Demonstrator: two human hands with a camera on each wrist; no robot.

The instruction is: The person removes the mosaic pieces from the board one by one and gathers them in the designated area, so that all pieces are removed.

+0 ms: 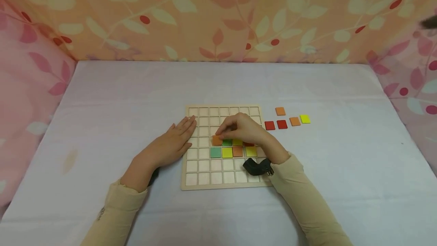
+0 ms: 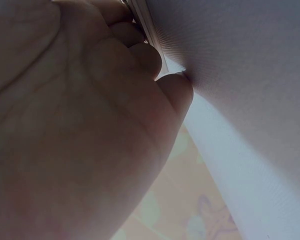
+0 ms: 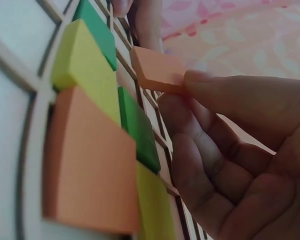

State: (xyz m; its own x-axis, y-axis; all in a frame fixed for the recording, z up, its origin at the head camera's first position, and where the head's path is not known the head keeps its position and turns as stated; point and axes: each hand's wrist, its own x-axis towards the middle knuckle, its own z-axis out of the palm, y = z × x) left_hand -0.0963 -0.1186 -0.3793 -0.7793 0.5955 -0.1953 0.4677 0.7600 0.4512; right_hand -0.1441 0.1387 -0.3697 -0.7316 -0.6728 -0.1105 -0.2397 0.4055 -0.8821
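Remotely, I see the right hand [image 1: 244,128] pinching an orange tile [image 3: 157,70] between thumb and fingertips, over the board [image 1: 205,187]; whether it touches, I can't tell. Right beside those fingertips sits a green tile [image 3: 140,131]: if I came down crooked, the edge could catch it and knock it askew. The left hand [image 1: 172,143], fingers straight and gripping nothing, rests on the board's edge; should it lift, a nudge might slide everything.
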